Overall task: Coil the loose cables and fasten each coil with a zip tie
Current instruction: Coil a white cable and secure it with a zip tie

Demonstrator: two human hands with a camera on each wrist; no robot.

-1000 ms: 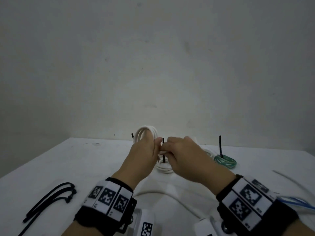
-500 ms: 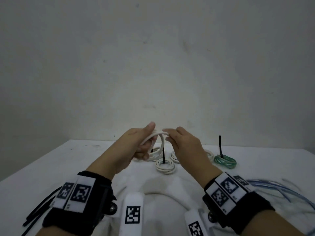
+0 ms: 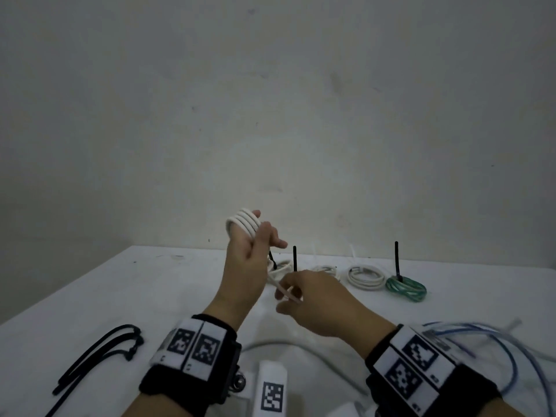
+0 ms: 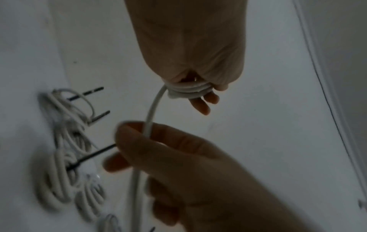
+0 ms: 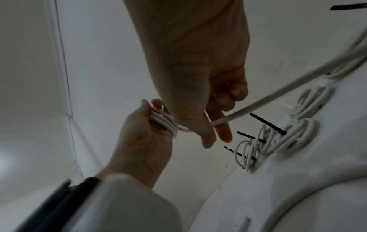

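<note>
L hand (image 3: 245, 260) is up over the middle of the table (image 3: 150, 290), w/ white cable (image 3: 244, 224) loops wound round its fingers, held tight by the thumb. R hand (image 3: 313, 299) sits just below & pinches the loose end of that cable. Tied white coils (image 3: 365, 276) & a green coil (image 3: 406, 287) lie near the far edge. Black zip ties (image 3: 99, 356) lie by the left edge, blue cables (image 3: 493, 341) by the right.

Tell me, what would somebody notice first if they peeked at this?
Probably the white cable wound in loops around the left hand, held up in the middle, while the right hand pinches its loose end just below. Next, the green coil on the table, far right, with a black zip tie sticking straight up.
</note>
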